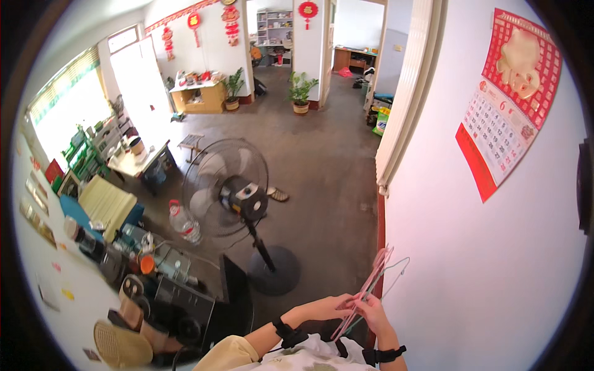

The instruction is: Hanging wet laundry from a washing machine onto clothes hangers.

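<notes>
Several thin clothes hangers are bunched together in front of my body, close to the white wall. Pink hangers point(377, 271) make up most of the bundle, and a grey-green hanger point(403, 272) sticks out on its right side. My left hand point(341, 305) grips the bundle from the left. On the other side, my right hand point(372, 314) has its fingers closed around the hangers, close to the left fingers. The hangers slant from lower left to upper right, and the hands cover their middle. Each wrist wears a black strap with a device.
A pedestal fan point(243, 197) stands ahead to the left, a large water bottle point(184, 225) beside it. Nearer is a dark monitor point(227, 283) by a cluttered glass-topped table point(185, 264). A slipper point(278, 194) lies on the floor. A calendar point(501, 116) hangs on the right wall.
</notes>
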`<state>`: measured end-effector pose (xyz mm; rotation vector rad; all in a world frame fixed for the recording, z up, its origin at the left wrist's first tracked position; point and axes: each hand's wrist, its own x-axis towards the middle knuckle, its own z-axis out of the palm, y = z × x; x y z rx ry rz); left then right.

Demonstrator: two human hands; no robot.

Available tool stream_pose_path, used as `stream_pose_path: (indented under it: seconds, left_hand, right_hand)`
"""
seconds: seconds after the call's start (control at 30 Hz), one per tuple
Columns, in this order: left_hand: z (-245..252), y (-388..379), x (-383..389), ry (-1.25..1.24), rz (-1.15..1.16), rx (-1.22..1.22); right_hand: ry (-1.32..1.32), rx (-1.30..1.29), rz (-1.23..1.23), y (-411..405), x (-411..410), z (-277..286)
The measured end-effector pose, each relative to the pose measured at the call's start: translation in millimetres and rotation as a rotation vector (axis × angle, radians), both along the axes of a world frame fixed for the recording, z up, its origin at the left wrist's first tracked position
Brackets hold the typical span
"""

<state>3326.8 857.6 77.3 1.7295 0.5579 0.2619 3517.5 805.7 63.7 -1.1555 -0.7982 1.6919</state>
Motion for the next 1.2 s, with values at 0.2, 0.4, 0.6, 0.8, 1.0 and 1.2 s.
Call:
stream_pose_path:
  seconds: [0.2, 0.4, 0.6, 0.8, 1.0, 1.2]
  left_hand:
    - [-14.3, 168.2, 18.0, -0.025, 0.296, -0.189]
    - [15.8, 299.7, 24.3, -0.209, 0.615, -0.205]
    - [27.7, 405.8, 5.3, -0.458, 0.87, -0.254]
    - [5.6, 554.0, -17.2, -0.36, 0.918, -0.12]
    - [2.5, 720.9, -19.2, -0.541, 0.986, -0.289]
    - [11.5, 884.6, -8.5, -0.476, 0.917, -0.432]
  right_hand:
    - [-0.01, -0.039, 0.249, 153.3, 10.4, -7.1]
    - [-0.067, 0.203, 0.555, 344.6, 16.4, 19.8]
    - [0.033, 0.234, 0.603, 483.7, -17.8, 38.4]
    - [-0.068, 0.19, 0.702, 637.2, -24.9, 20.9]
    - [-0.096, 0.009, 0.507, 786.9, -15.1, 19.5]
    - [-0.027, 0.016, 0.031, 923.3, 51.0, 16.6]
